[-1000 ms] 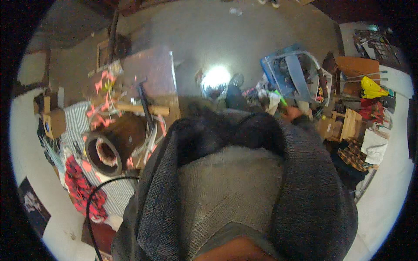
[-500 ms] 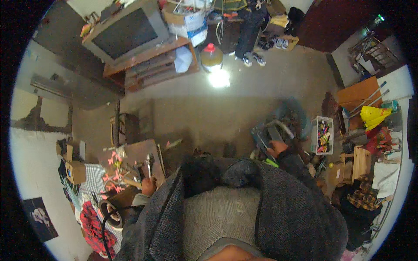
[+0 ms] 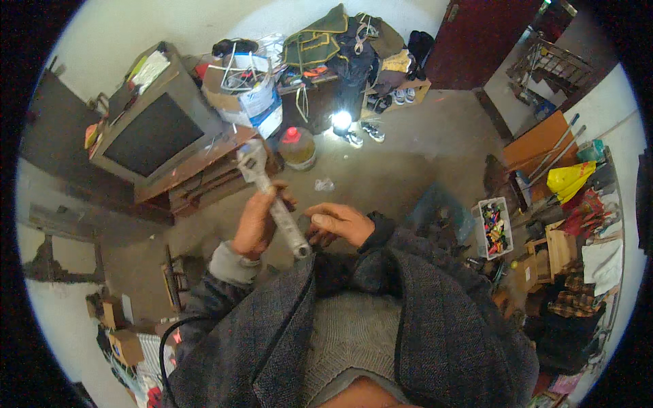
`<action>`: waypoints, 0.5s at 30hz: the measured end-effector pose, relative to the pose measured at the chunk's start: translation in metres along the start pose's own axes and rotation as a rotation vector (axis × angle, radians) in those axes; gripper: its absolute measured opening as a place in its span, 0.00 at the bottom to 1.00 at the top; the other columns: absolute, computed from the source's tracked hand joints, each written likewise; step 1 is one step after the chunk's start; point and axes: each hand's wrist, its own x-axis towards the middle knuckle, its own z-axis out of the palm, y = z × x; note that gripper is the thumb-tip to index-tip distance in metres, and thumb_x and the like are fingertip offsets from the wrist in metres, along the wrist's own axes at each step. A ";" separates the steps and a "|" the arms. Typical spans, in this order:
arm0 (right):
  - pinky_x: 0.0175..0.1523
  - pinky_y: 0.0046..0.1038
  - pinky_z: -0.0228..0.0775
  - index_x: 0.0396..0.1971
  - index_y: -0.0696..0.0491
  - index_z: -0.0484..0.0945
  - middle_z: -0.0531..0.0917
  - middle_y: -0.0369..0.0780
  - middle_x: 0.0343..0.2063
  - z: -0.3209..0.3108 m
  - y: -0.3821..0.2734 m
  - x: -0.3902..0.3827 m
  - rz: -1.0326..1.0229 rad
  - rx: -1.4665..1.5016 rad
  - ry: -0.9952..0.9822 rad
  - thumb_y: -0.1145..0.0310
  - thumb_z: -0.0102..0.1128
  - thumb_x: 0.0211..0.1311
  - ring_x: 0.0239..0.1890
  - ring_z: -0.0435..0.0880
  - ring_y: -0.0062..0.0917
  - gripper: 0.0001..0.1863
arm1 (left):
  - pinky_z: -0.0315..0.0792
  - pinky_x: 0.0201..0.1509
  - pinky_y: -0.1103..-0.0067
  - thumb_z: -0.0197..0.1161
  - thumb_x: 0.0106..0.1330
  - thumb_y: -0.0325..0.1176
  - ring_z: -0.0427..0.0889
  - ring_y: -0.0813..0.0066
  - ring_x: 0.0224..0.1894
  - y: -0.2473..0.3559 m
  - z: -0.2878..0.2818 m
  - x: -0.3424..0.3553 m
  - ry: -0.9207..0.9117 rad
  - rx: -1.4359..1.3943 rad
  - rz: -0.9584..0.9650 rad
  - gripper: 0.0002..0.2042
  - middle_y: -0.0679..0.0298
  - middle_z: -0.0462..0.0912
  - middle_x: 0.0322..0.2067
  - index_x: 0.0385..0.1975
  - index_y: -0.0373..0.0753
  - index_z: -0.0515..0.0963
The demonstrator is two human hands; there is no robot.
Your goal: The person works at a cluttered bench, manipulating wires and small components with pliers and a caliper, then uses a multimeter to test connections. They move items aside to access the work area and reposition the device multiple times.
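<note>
My left hand (image 3: pixel 254 224) is wrapped round the handle of a metal adjustable wrench (image 3: pixel 284 221), raised in front of my chest. Its jaw end points up and away, and its handle end slants down toward my jacket. Close to the handle's right side is my right hand (image 3: pixel 340 223), with its thumb stretched to the left and its fingers curled underneath. The fingertips lie in shadow, and whatever they hold, if anything, is hidden.
A clear bin (image 3: pixel 510 251) of colourful small items stands at the right, with a blue bag (image 3: pixel 442 212) nearer the middle. Far left, a television (image 3: pixel 155 136) sits on a wooden stand. A red-capped jug (image 3: pixel 297 149) stands on the floor beside it.
My left hand has lifted the wrench from beside the board at lower left to the middle. My right hand has left the items at the right and come beside it. The view has turned.
</note>
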 end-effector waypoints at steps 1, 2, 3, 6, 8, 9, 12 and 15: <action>0.51 0.32 0.77 0.57 0.59 0.78 0.86 0.43 0.42 -0.009 -0.003 0.022 -0.017 -0.116 0.074 0.54 0.63 0.71 0.44 0.85 0.26 0.25 | 0.76 0.58 0.68 0.57 0.79 0.40 0.82 0.65 0.49 -0.005 0.002 0.035 -0.063 -0.033 -0.033 0.18 0.60 0.81 0.43 0.59 0.34 0.73; 0.49 0.30 0.76 0.59 0.59 0.76 0.85 0.42 0.43 -0.020 -0.005 0.046 -0.080 -0.190 0.107 0.55 0.61 0.74 0.44 0.84 0.25 0.25 | 0.76 0.57 0.70 0.57 0.79 0.40 0.82 0.67 0.48 -0.011 0.004 0.071 -0.077 0.046 -0.038 0.18 0.60 0.81 0.43 0.60 0.34 0.73; 0.47 0.27 0.75 0.61 0.60 0.74 0.84 0.41 0.45 -0.031 -0.007 0.069 -0.085 -0.283 0.184 0.57 0.58 0.76 0.43 0.83 0.23 0.25 | 0.76 0.55 0.71 0.56 0.79 0.39 0.81 0.68 0.48 -0.017 0.005 0.106 -0.185 0.047 -0.004 0.18 0.60 0.81 0.44 0.60 0.34 0.73; 0.35 0.31 0.74 0.52 0.57 0.77 0.81 0.38 0.32 -0.075 -0.015 0.103 -0.007 -0.223 0.397 0.55 0.59 0.75 0.28 0.80 0.25 0.20 | 0.75 0.50 0.76 0.54 0.81 0.43 0.81 0.73 0.44 -0.029 0.014 0.197 -0.322 0.369 -0.089 0.19 0.63 0.83 0.42 0.60 0.35 0.75; 0.31 0.33 0.74 0.47 0.58 0.80 0.83 0.40 0.30 -0.117 -0.033 0.123 0.115 0.008 0.518 0.54 0.61 0.73 0.25 0.81 0.27 0.20 | 0.75 0.50 0.76 0.55 0.80 0.44 0.82 0.73 0.44 -0.016 0.020 0.248 -0.476 0.535 -0.197 0.21 0.62 0.83 0.43 0.61 0.34 0.74; 0.29 0.33 0.75 0.43 0.60 0.83 0.86 0.42 0.29 -0.140 -0.041 0.126 0.189 0.135 0.555 0.54 0.63 0.71 0.24 0.83 0.28 0.21 | 0.76 0.50 0.76 0.55 0.80 0.44 0.82 0.73 0.45 -0.009 0.024 0.267 -0.568 0.602 -0.263 0.21 0.61 0.83 0.44 0.62 0.34 0.73; 0.26 0.31 0.68 0.37 0.54 0.78 0.79 0.37 0.25 -0.197 -0.042 0.129 0.230 0.110 0.691 0.53 0.66 0.70 0.21 0.77 0.23 0.17 | 0.77 0.52 0.75 0.58 0.79 0.43 0.83 0.72 0.48 0.013 0.013 0.313 -0.662 0.760 -0.223 0.23 0.58 0.83 0.48 0.65 0.33 0.70; 0.26 0.31 0.67 0.33 0.54 0.78 0.78 0.37 0.23 -0.271 -0.046 0.137 0.319 -0.013 0.821 0.54 0.70 0.67 0.21 0.76 0.24 0.17 | 0.79 0.53 0.72 0.61 0.78 0.40 0.84 0.68 0.49 0.033 -0.034 0.367 -0.488 0.717 -0.100 0.25 0.55 0.84 0.50 0.67 0.33 0.68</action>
